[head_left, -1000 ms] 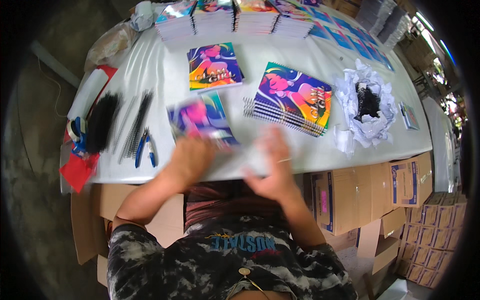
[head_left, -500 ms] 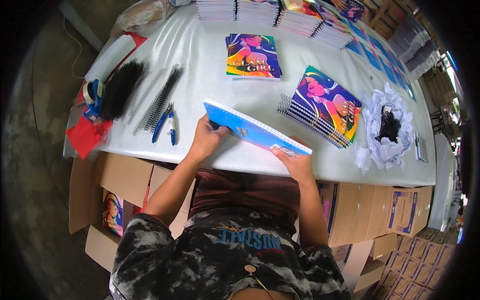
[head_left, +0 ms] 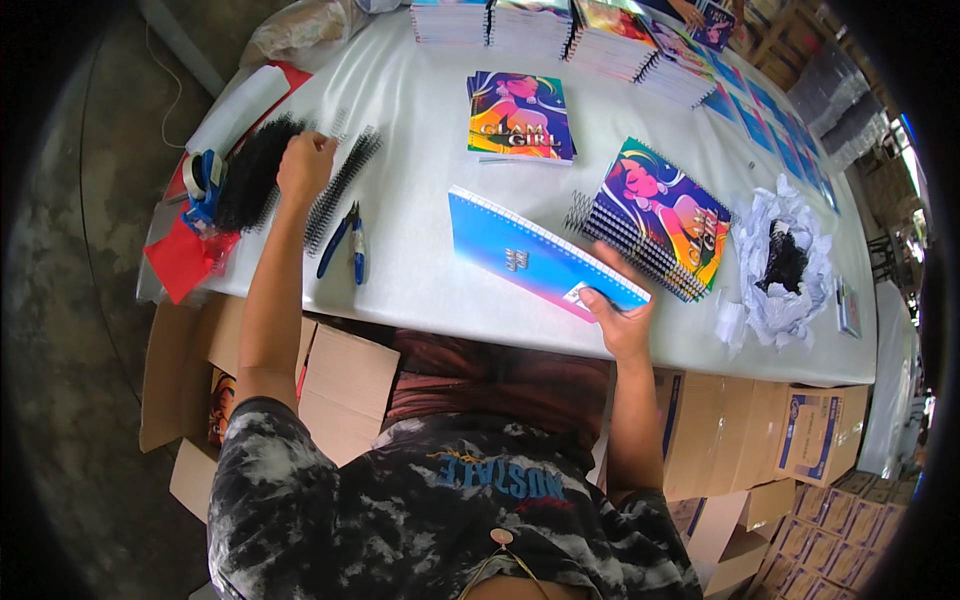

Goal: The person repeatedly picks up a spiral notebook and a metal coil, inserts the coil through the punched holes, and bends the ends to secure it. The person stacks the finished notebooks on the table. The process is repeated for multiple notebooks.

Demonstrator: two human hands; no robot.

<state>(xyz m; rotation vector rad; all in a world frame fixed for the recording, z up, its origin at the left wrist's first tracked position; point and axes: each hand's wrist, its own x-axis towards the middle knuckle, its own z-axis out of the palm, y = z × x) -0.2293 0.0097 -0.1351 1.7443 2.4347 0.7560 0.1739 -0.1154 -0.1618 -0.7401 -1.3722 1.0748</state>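
My right hand (head_left: 622, 318) grips the lower right corner of an unbound notebook (head_left: 520, 250), thumb on its blue and pink back cover. A row of punched holes runs along its upper edge, and it is held tilted above the table. My left hand (head_left: 307, 165) is over the black spiral binding coils (head_left: 342, 185) at the left, fingers pinched together; whether a coil is between them is hidden. Beside the coils lie blue-handled pliers (head_left: 338, 242) and a blue pen-like tool (head_left: 358, 250). Right of the held notebook rests a stack of spiral-bound notebooks (head_left: 665, 215).
A small stack of colourful notebooks (head_left: 520, 115) sits mid-table, with taller stacks (head_left: 530, 28) behind. Crumpled paper (head_left: 785, 265) holding black scraps stands at the right. A blue tape dispenser (head_left: 203, 190) is far left. Open cardboard boxes (head_left: 345, 385) stand below the table's front edge.
My left hand has let go of the notebook and moved left and away from me to the coils. My right hand keeps hold of the notebook, now slightly further right.
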